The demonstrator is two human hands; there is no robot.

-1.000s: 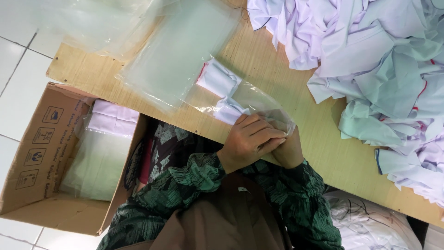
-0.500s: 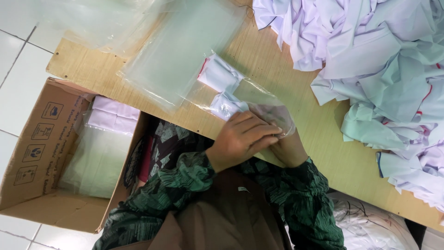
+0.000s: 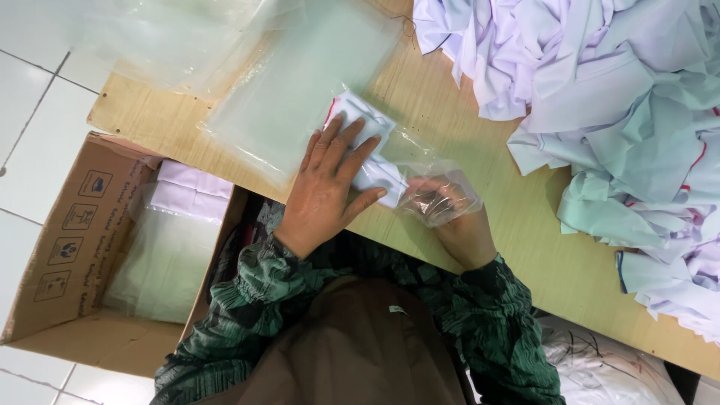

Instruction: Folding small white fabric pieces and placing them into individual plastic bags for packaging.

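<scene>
1. The left hand (image 3: 326,187) lay flat, fingers spread, pressing down on a folded white garment (image 3: 367,150) that sat partly inside a clear plastic bag (image 3: 427,180) on the wooden table (image 3: 517,232).
2. The right hand (image 3: 450,217), at about 3 o'clock from the left one, was closed around the bag's open end (its fingers showed through the crumpled film).
3. At 11 o'clock from the hands lay a stack of empty plastic bags (image 3: 292,97), just touching the garment.
4. At 2 o'clock, well apart, a heap of white and pale green clothes (image 3: 615,112) covered the table's far side.
5. At 8 o'clock, on the tiled floor, stood an open cardboard box (image 3: 67,240) holding bagged garments (image 3: 172,240).
</scene>
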